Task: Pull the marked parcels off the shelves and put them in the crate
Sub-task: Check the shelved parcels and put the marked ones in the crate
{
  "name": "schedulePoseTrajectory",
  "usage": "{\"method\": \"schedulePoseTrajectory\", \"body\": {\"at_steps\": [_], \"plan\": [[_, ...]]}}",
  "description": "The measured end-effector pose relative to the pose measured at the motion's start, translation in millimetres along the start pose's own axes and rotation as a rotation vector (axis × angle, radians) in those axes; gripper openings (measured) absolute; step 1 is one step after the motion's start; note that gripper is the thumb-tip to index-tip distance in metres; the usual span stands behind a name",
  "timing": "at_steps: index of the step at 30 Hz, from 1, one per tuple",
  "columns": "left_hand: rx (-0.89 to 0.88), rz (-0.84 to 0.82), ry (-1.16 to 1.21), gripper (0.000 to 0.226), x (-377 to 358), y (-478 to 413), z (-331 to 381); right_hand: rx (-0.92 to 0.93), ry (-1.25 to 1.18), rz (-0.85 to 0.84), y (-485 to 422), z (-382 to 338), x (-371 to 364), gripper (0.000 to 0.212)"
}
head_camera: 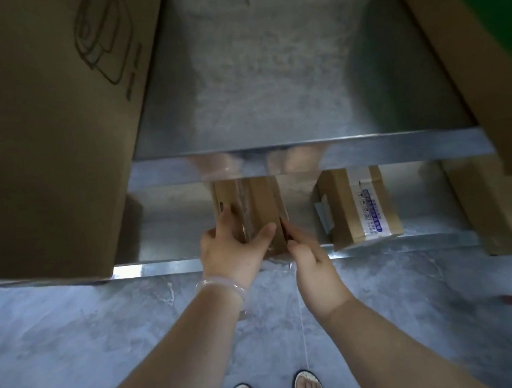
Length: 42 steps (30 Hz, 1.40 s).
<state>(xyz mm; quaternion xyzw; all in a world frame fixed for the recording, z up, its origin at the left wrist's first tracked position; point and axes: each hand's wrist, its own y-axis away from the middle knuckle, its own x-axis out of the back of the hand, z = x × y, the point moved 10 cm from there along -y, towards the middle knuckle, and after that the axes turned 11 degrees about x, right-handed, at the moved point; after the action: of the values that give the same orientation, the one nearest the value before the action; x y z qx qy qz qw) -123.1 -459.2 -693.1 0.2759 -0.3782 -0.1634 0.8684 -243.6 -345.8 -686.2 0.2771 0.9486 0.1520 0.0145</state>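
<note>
Lower shelf (174, 226): 2 parcels. L hand (231, 253) + R hand (309, 260) are gripping plain parcel (258, 205) at front edge, fingers curled round its sides. Labelled parcel (358, 207) is sitting apart, bare gap btwn.

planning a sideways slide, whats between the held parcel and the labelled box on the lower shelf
Head view: only bare metal shelf between the held parcel and the labelled box, plus that box's pale flap.
</note>
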Motion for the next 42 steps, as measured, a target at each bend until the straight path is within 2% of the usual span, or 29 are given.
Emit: {"method": "schedulePoseTrajectory", "body": {"at_steps": [2, 4, 9, 12, 14, 15, 18, 19, 22, 24, 26, 30, 32, 34, 36, 38, 42], "plan": [[0.027, -0.020, -0.010, 0.104, -3, 6, -3, 0.039, -0.006, 0.000, 13, -11, -3, 0.056], [0.057, -0.045, 0.001, 0.110, -5, 9, -8, 0.060, 0.002, -0.011, 22, -16, -6, 0.054], [0.038, -0.142, 0.157, 0.108, 3, 14, -15, 0.048, 0.042, -0.023, 29, -11, 4, 0.041], [0.053, -0.265, 0.380, 0.083, 4, 23, -29, 0.018, 0.069, 0.088, 23, 0, 33, 0.047], [0.084, -0.329, 0.475, 0.071, 1, 29, -42, -0.145, 0.046, 0.105, 24, 20, 46, 0.060], [0.093, -0.347, 0.490, 0.069, 0, 31, -48, -0.207, 0.030, 0.072, 26, 27, 45, 0.059], [0.107, -0.400, 0.514, 0.065, -7, 36, -55, -0.261, 0.021, -0.019, 29, 38, 36, 0.025], [0.105, -0.416, 0.516, 0.063, -8, 37, -54, -0.254, 0.005, -0.020, 29, 39, 34, 0.021], [0.077, -0.374, 0.474, 0.054, -4, 37, -51, -0.216, -0.029, 0.010, 29, 39, 32, 0.029], [0.022, -0.284, 0.358, 0.043, 5, 33, -48, -0.157, -0.016, -0.001, 28, 27, 28, 0.043], [-0.044, -0.191, 0.238, 0.041, 15, 27, -44, -0.095, 0.021, -0.013, 27, 15, 23, 0.055], [-0.093, -0.143, 0.053, 0.057, 15, 19, -43, 0.020, 0.056, 0.065, 30, 3, 18, 0.047], [-0.077, -0.175, -0.014, 0.083, 4, 18, -46, 0.061, 0.127, 0.070, 32, -2, 12, 0.050], [-0.016, -0.211, -0.012, 0.118, -5, 15, -49, 0.083, 0.214, 0.063, 31, -6, 5, 0.059], [0.050, -0.234, 0.006, 0.140, -11, 10, -50, 0.088, 0.275, 0.063, 26, -5, 0, 0.065], [0.079, -0.271, -0.007, 0.144, -18, 4, -47, 0.077, 0.306, 0.041, 19, -2, -7, 0.065], [0.083, -0.286, -0.050, 0.131, -23, -3, -39, 0.066, 0.333, 0.003, 7, 4, -15, 0.052]]}}
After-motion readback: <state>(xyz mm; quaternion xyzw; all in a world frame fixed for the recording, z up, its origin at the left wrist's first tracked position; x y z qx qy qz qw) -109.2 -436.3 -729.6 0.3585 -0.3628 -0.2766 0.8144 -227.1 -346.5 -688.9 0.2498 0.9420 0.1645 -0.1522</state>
